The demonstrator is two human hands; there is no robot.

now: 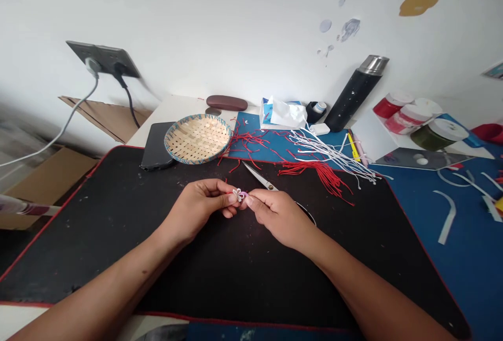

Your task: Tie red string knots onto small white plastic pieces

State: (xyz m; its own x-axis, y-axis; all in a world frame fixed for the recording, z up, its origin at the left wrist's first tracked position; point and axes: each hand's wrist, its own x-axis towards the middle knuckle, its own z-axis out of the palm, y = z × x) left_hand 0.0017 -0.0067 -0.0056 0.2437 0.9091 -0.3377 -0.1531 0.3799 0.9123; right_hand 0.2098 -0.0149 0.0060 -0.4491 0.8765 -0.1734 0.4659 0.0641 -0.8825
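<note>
Over the middle of a black desk mat [118, 236], my left hand [202, 202] and my right hand [275, 212] meet fingertip to fingertip. Both pinch a small white paper flower with a purple loop [239, 194] between thumb and fingers. A pair of scissors [259, 177] lies on the mat just behind my right hand, blades pointing up-left, its handles partly hidden by that hand. A bundle of red paper strips [326, 176] and a spread of white strips [334, 155] lie to the back right.
A round woven basket [197, 139] sits at the mat's back edge beside a dark tablet [155, 147]. Behind are a tissue pack [283, 113], a black flask [353, 95], paint jars [412, 118] and a blue mat [463, 246] with loose white strips.
</note>
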